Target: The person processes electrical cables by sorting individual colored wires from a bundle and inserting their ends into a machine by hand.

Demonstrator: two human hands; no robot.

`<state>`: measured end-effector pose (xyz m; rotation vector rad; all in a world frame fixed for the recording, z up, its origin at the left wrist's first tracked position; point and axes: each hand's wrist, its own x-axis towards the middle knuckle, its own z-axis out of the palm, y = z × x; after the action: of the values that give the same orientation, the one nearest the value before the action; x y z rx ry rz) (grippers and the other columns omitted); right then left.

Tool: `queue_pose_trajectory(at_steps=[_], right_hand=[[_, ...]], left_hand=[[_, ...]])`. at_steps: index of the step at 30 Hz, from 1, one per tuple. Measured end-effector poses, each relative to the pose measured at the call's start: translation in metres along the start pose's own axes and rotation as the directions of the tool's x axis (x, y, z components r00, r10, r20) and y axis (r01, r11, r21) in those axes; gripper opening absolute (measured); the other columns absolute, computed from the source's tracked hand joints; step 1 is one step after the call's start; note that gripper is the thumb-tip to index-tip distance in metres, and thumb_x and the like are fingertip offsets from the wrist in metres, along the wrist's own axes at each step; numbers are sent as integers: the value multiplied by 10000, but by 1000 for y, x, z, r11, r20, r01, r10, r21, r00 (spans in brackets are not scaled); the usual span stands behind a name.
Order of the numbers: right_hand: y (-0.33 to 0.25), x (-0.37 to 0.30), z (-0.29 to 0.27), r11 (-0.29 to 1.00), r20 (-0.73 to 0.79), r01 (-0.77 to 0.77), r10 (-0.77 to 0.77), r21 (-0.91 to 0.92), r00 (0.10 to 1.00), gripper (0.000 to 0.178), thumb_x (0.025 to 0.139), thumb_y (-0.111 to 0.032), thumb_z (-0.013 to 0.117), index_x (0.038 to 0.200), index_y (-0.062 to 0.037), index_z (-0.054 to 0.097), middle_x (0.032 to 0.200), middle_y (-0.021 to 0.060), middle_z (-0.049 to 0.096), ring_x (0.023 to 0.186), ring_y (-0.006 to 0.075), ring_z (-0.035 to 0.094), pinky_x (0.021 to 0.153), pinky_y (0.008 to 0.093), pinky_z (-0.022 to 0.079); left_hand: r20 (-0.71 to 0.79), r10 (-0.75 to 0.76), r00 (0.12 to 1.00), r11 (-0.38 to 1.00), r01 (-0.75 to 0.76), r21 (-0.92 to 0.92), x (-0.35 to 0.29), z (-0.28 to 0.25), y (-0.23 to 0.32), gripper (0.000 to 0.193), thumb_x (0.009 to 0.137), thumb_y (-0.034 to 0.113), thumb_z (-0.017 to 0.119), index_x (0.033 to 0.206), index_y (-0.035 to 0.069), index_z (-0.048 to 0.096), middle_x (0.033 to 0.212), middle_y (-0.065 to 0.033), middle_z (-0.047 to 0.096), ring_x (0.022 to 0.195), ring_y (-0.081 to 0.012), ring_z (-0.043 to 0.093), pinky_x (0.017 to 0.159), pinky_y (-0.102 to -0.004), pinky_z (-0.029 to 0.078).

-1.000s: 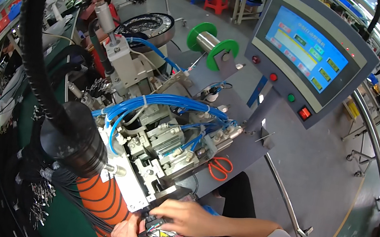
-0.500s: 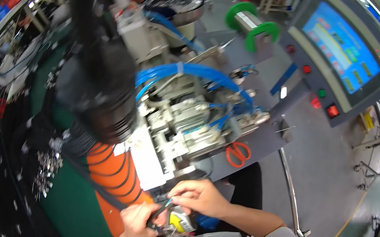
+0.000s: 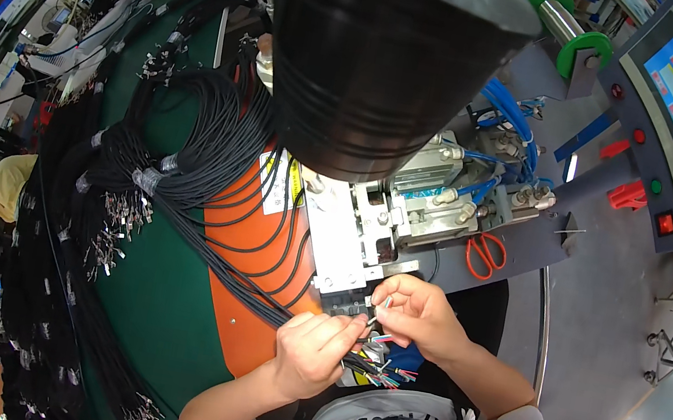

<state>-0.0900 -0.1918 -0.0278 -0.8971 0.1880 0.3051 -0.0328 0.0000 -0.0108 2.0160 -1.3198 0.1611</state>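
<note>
Thin wire [image 3: 372, 322] between the two hands, just off the near edge of the machine. Left hand [image 3: 315, 351]: fingers curled, thumb and forefinger seemingly nipping its lower part. Right hand [image 3: 422, 318]: thumb and forefinger pinched near its tip.

Below the hands, loose coloured wire ends [image 3: 391, 374] fan out; whether they share the wire's cable, cannot tell.

Handling, my judgement: light, limp, easily bent; fine ends likely fragile. Best gripped by the insulation, close behind the tip, other hand steadying further back.

Outward: black cables [image 3: 240, 281] across an orange board [image 3: 235, 313], on the green desk [image 3: 160, 305]. Red-handled scissors [image 3: 485, 256] beside the machine [image 3: 438, 187].

Against half a second ago: view has swung; black nozzle [image 3: 370, 64] now hides much of the machine; wire fan shows clearer, hands lie further right in view.
</note>
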Motion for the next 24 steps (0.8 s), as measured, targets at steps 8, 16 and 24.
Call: queue_pose_trajectory(at_steps=[8, 16, 24], right_hand=[[16, -13, 21, 378, 243, 554, -618, -742, 748, 400, 840, 58, 568, 1237, 29, 539, 987, 134, 565, 828, 195, 612, 712, 315, 507], [22, -3, -5, 961, 37, 276, -277, 25, 960, 217, 925, -50, 585, 1105, 60, 637, 982, 106, 634, 791, 120, 626, 661, 220, 482], [2, -3, -8, 982, 74, 162, -155, -102, 985, 183, 908, -1, 588, 1063, 73, 650, 956, 106, 645, 670, 113, 635, 536, 190, 461]], left_hand=[[0, -136, 991, 989, 136, -60, 5, 0, 3, 228, 699, 106, 726, 873, 19, 606, 650, -67, 529, 516, -235, 543, 474, -350, 408], [12, -117, 993, 988, 118, -100, 8, 1, 2, 198, 699, 38, 709, 851, 16, 585, 623, -82, 534, 499, -243, 541, 472, -321, 410], [82, -170, 982, 957, 184, -223, 9, 0, -1, 222, 683, 38, 693, 869, 15, 573, 668, -82, 530, 560, -268, 578, 499, -357, 450]])
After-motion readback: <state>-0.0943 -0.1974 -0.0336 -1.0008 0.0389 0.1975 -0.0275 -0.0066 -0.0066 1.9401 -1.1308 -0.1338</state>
